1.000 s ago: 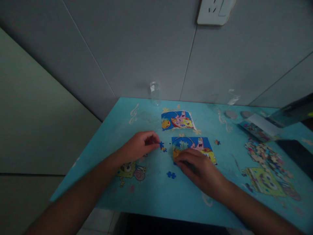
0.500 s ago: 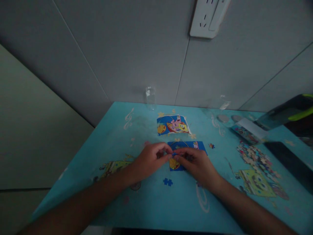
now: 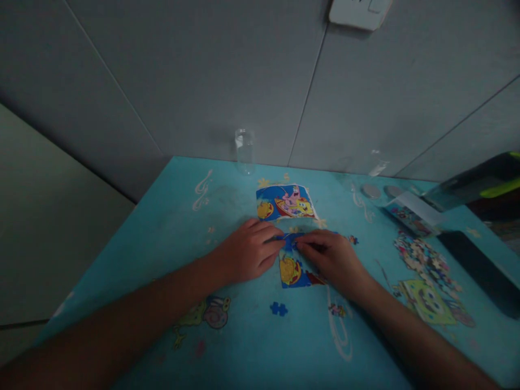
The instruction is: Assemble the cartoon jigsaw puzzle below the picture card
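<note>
A partly assembled blue jigsaw puzzle (image 3: 301, 279) with a yellow burger picture lies before me on the tabletop. My right hand (image 3: 331, 257) covers its upper right part, thumb and forefinger pinched on a small blue puzzle piece (image 3: 295, 245) over the upper area. Against the puzzle's upper left edge, my left hand (image 3: 255, 250) rests with extended fingers and holds nothing that I can see. Just beyond both hands lies a picture sheet (image 3: 286, 202) with the same burger and cartoon figures. One loose blue piece (image 3: 278, 309) is nearer to me.
A pile of loose puzzle pieces (image 3: 424, 260) lies at right, beside a long dark object (image 3: 481, 273) and a printed card (image 3: 414, 214). Clear jars (image 3: 245, 151) stand by the wall, with round lids (image 3: 370, 190) at right. Single pieces (image 3: 337, 310) lie near my right wrist.
My left hand has gone from a pinch at the puzzle to lying at its left edge. My right hand has shifted slightly up, uncovering the burger. The view has tilted down.
</note>
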Motion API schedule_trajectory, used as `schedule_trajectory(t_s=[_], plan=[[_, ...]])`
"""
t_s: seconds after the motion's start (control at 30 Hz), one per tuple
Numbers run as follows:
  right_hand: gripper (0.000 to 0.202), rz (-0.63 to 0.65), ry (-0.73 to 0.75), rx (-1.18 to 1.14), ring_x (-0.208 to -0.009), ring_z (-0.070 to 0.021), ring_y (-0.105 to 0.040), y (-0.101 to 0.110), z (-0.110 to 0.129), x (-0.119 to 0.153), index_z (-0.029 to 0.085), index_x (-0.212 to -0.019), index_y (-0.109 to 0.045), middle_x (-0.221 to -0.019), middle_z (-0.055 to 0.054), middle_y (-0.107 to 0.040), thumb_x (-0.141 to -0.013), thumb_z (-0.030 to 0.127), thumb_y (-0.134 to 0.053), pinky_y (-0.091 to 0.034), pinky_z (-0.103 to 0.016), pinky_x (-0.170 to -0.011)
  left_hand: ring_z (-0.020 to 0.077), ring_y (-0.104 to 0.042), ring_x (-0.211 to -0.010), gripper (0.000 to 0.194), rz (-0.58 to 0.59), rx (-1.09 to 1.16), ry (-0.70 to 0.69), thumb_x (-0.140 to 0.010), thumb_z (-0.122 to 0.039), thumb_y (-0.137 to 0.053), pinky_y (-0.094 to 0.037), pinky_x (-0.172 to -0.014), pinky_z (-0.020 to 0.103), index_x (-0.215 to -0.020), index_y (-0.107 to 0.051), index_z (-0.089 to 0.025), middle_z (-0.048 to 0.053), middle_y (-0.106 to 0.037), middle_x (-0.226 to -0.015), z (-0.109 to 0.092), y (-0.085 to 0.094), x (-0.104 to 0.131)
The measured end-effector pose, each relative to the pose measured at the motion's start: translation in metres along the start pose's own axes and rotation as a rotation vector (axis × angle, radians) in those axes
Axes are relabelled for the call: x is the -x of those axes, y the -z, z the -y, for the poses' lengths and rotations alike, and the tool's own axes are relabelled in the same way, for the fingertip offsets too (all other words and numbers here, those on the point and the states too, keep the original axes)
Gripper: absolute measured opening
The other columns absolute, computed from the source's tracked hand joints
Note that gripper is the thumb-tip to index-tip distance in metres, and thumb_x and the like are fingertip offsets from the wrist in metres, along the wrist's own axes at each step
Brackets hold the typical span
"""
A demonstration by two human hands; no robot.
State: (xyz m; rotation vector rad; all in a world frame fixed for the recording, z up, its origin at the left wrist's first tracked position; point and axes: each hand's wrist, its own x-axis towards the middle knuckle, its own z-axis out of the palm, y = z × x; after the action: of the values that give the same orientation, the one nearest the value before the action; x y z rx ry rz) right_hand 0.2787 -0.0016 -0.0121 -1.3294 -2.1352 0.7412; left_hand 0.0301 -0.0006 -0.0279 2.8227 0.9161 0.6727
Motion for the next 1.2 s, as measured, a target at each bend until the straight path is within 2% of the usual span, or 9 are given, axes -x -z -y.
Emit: schedule_trajectory(t_s=[0.13,0.3,0.53,0.73,0.8,0.9,0.97,1.1,1.2], plan=[[0.016,0.004,-0.075,0.021,-0.067,-0.0169,-0.068,0.001,0.000,0.000,0.025,-0.100,-0.081,-0.086,-0.002,-0.079,-0.091,0.028,-0.068,-0.052,-0.031,-0.063,0.0270,-0.060,-0.115,0.027,0.003,0.028,0.000,-0.101,-0.024,-0.052,-0.045,-0.098,0.046,-0.123,-0.067,-0.018,0.012,-0.067,-0.121,0.000,0.001,0.000],[0.013,0.005,-0.081,0.088,-0.063,-0.0162,-0.066,0.003,0.005,0.001,0.024,-0.089,-0.080,-0.078,-0.001,-0.077,-0.091,0.028,-0.068,-0.049,-0.032,-0.062,0.0269,-0.059,-0.114,0.027,0.006,0.032,0.004,-0.101,-0.024,-0.052,-0.045,-0.098,0.046,-0.123,-0.067,-0.018,0.011,-0.066,-0.122,0.000,0.001,-0.001],[0.008,-0.060,0.011,0.159,-0.077,-0.0189,-0.065,0.002,0.002,-0.001,0.023,-0.087,-0.078,-0.084,-0.003,-0.072,-0.089,0.027,-0.072,-0.050,-0.035,-0.073,0.0272,-0.059,-0.114,0.027,0.002,0.034,0.005,-0.101,-0.025,-0.053,-0.045,-0.098,0.046,-0.123,-0.067,-0.019,0.011,-0.066,-0.121,0.001,0.000,-0.001],[0.007,-0.043,0.006,0.107,-0.080,-0.0191,-0.066,0.002,0.001,0.000,0.022,-0.088,-0.077,-0.088,-0.004,-0.073,-0.089,0.027,-0.072,-0.051,-0.035,-0.075,0.0269,-0.059,-0.114,0.027,0.006,0.055,0.017,-0.101,-0.025,-0.053,-0.045,-0.098,0.046,-0.124,-0.067,-0.020,0.011,-0.066,-0.123,0.002,0.000,0.000],[0.010,-0.013,-0.038,0.051,-0.076,-0.0184,-0.067,0.005,0.002,0.001,0.022,-0.088,-0.077,-0.085,-0.004,-0.074,-0.091,0.029,-0.069,-0.051,-0.033,-0.070,0.0268,-0.059,-0.115,0.028,0.002,0.082,0.026,-0.100,-0.023,-0.053,-0.044,-0.099,0.046,-0.125,-0.067,-0.021,0.010,-0.067,-0.124,0.003,0.000,0.000],[0.021,0.020,-0.205,-0.067,-0.059,-0.0159,-0.064,0.015,0.002,0.002,0.021,-0.090,-0.075,-0.072,-0.002,-0.073,-0.095,0.038,-0.064,-0.048,-0.029,-0.054,0.0250,-0.061,-0.115,0.031,-0.009,0.175,0.056,-0.099,-0.019,-0.052,-0.044,-0.100,0.046,-0.126,-0.066,-0.023,0.008,-0.068,-0.124,0.006,0.001,0.000],[0.025,-0.025,-0.272,-0.094,-0.056,-0.0154,-0.064,0.025,-0.001,0.001,0.020,-0.090,-0.075,-0.069,-0.001,-0.072,-0.095,0.043,-0.064,-0.048,-0.028,-0.052,0.0228,-0.062,-0.115,0.032,-0.042,0.279,0.094,-0.099,-0.016,-0.050,-0.045,-0.102,0.045,-0.126,-0.066,-0.023,0.007,-0.068,-0.124,0.010,0.002,-0.001],[0.022,-0.125,-0.240,-0.137,-0.064,-0.0166,-0.067,0.038,-0.002,0.004,0.020,-0.094,-0.075,-0.076,-0.003,-0.074,-0.092,0.041,-0.069,-0.052,-0.028,-0.058,0.0206,-0.063,-0.118,0.030,-0.173,0.533,0.225,-0.101,-0.017,-0.046,-0.048,-0.105,0.042,-0.121,-0.068,-0.022,0.008,-0.069,-0.124,0.019,0.005,-0.001],[0.019,-0.020,-0.146,-0.223,-0.066,-0.0160,-0.068,0.034,0.008,0.016,0.022,-0.101,-0.074,-0.080,-0.003,-0.075,-0.093,0.038,-0.069,-0.054,-0.028,-0.059,0.0194,-0.065,-0.110,0.026,-0.262,0.667,0.365,-0.102,-0.022,-0.047,-0.051,-0.100,0.038,-0.113,-0.071,-0.021,0.007,-0.071,-0.114,0.023,0.008,0.002]])
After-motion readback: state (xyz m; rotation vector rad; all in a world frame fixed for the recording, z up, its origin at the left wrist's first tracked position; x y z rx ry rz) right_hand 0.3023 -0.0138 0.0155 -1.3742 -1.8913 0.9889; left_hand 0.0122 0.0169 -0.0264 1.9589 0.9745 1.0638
